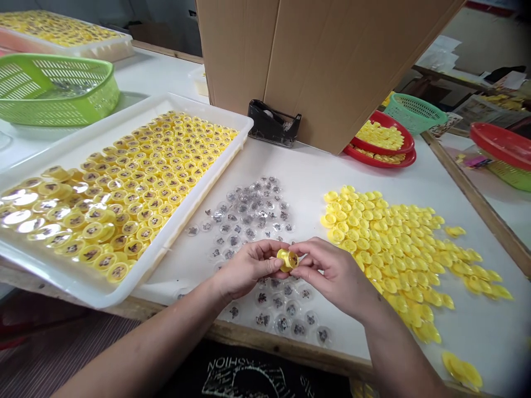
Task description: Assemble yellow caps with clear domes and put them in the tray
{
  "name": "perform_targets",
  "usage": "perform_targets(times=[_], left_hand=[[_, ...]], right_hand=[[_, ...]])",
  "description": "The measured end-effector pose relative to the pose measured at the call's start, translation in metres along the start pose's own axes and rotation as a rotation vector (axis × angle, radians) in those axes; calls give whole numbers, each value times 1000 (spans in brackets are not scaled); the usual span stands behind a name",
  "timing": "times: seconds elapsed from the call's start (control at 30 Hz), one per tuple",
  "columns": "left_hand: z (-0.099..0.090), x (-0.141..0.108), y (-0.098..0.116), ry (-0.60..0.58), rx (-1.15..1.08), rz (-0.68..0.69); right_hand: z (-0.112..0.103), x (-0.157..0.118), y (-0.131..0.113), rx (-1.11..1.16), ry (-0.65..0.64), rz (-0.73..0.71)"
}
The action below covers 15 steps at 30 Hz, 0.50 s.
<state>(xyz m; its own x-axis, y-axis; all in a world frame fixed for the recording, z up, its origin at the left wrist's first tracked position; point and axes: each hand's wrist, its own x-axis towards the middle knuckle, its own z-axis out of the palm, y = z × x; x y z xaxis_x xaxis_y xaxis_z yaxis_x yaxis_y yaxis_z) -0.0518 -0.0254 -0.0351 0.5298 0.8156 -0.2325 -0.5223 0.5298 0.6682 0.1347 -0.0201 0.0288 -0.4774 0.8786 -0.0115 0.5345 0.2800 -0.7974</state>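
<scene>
The left hand (245, 266) and right hand (334, 275), curled nearly shut, pinched a round yellow plastic cap (287, 260) between them above the clear blisters (243, 218).

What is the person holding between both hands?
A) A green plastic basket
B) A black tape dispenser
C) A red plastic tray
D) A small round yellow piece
D: the left hand and the right hand pinch the small round yellow piece between them, above the table.

Left forearm (153, 338) and right forearm (400, 354) angle inward from below; left hand (249, 269) and right hand (332, 275) nearly meet, fingers (311, 252) curled, pinching at centre.
</scene>
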Motion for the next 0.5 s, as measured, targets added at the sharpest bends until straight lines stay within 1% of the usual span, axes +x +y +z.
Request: perform_targets(times=[0.07,0.17,0.27,0.37,0.5], left_hand=[[0,0,0,-9,14,14],[0,-1,0,-25,20,42],[0,0,-1,-38,12,72],[1,0,-1,-25,22,111],[3,0,-1,7,61,103]], right_hand=[[-3,1,-3,-101,-9,-52],[-4,3,-5,-144,-9,-109],[-2,3,-4,-107,20,-105],[1,1,-2,-105,61,-75],[3,-1,0,-111,98,-101]])
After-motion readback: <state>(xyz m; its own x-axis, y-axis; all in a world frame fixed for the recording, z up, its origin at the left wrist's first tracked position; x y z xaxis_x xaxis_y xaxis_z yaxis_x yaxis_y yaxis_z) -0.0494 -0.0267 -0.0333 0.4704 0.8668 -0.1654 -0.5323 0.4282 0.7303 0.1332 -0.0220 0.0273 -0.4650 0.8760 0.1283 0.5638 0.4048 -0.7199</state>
